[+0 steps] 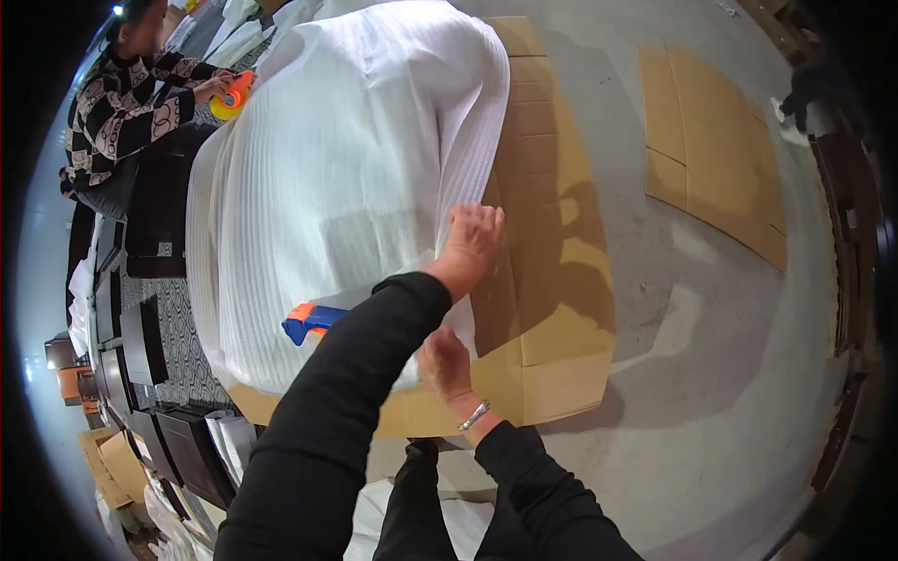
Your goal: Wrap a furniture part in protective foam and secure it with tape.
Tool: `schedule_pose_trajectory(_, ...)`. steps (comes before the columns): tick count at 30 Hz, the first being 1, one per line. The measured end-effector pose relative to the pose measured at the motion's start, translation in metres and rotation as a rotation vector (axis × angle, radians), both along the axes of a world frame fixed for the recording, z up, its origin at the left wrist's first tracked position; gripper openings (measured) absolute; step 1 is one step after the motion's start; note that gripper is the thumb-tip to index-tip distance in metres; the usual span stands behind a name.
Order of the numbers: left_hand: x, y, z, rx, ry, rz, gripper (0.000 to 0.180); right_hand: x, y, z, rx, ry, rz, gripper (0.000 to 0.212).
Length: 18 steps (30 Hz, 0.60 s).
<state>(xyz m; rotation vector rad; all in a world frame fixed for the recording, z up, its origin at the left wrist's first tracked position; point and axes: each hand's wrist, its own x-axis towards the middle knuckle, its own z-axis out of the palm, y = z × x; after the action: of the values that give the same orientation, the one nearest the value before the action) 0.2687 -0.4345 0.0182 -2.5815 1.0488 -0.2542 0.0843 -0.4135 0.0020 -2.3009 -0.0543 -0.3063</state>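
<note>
Both hands (474, 234) have the white foam sheet (374, 159) close at their left.

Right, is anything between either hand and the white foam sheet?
Nothing visible: the left hand and right hand are both at an edge of the foam sheet. A blue tape dispenser lies on it, clear of both hands.

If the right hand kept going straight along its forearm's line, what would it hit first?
Probably the left sleeve, near its cuff, crossing ahead of the right hand. Depth is unclear; passing underneath, it might meet the white foam sheet instead.
</note>
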Motion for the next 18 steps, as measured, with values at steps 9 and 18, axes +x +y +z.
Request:
schedule_pose_trajectory(9, 0.072, 0.025, 0.046, -0.460, 0.256, 0.368, 0.041, 0.006, -0.005, 0.003, 0.197, 0.142, -0.083, 0.023)
schedule_pose_trajectory(18, 0.001, 0.112, 0.092, -0.689, 0.253, 0.142, 0.035, 0.014, -0.020, 0.006, 0.015, 0.163, -0.045, 0.015)
